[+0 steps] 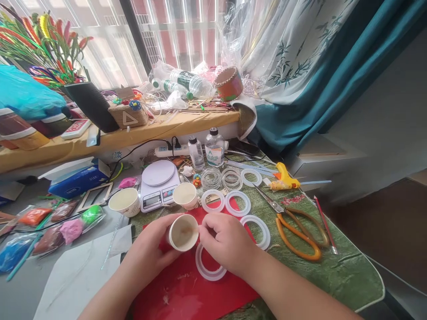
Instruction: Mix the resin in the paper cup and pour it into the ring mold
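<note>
Head view: the right hand (227, 240) hides part of a ring (211, 275).

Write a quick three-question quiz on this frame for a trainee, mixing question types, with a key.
1. Which thing does the left hand hold?
A) glue gun
B) paper cup
C) clear bottle

2. True or false: the orange-handled scissors lie to the right of the held cup.

3. Fill in: the sheet below the held cup is coloured ___.

Key: 1. B; 2. true; 3. red.
</note>
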A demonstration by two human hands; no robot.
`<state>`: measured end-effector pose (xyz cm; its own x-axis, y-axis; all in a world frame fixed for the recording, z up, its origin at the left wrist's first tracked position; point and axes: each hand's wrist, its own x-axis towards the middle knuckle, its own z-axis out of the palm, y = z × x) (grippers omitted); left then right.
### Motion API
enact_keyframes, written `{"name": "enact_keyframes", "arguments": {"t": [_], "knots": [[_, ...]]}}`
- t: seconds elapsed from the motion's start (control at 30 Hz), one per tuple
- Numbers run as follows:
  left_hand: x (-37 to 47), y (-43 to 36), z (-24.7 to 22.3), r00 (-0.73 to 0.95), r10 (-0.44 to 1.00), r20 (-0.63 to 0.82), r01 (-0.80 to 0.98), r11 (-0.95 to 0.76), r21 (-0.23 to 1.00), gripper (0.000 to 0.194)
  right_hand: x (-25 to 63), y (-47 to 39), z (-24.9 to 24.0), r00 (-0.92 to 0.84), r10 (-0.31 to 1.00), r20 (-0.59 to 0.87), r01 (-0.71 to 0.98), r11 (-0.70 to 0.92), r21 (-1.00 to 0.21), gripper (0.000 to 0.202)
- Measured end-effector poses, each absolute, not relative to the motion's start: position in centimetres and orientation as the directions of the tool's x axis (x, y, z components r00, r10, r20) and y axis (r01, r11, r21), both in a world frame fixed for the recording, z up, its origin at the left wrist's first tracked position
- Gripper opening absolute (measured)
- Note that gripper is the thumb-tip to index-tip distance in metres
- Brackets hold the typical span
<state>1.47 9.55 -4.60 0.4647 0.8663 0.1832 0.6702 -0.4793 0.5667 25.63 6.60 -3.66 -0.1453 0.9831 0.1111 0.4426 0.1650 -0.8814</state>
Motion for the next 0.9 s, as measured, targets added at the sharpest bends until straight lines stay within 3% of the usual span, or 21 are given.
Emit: {"name": "enact_keyframes", "arguments": {"t": [0.53, 0.8, 0.9], "knots": [[1.52, 9.55, -4.47, 0.483, 0.851, 0.207, 0.663, -0.509, 0.549, 0.049, 25.59, 6.49, -3.40, -0.150, 0.986, 0.066, 0.432, 0.126, -0.893, 0.036], [1.70, 9.35, -4.24, 0.468, 0.864, 0.184, 0.663, -0.482, 0.573, 0.050, 25.84, 6.60, -3.02, -0.164, 0.985, -0.046, 0.369, 0.018, -0.929, 0.030], [1.73, 9.35, -4.20, 0.469, 0.865, 0.179, 0.660, -0.478, 0.579, 0.049, 25.75, 6.52, -3.03, -0.136, 0.991, 0.006, 0.409, 0.062, -0.910, 0.032]]}}
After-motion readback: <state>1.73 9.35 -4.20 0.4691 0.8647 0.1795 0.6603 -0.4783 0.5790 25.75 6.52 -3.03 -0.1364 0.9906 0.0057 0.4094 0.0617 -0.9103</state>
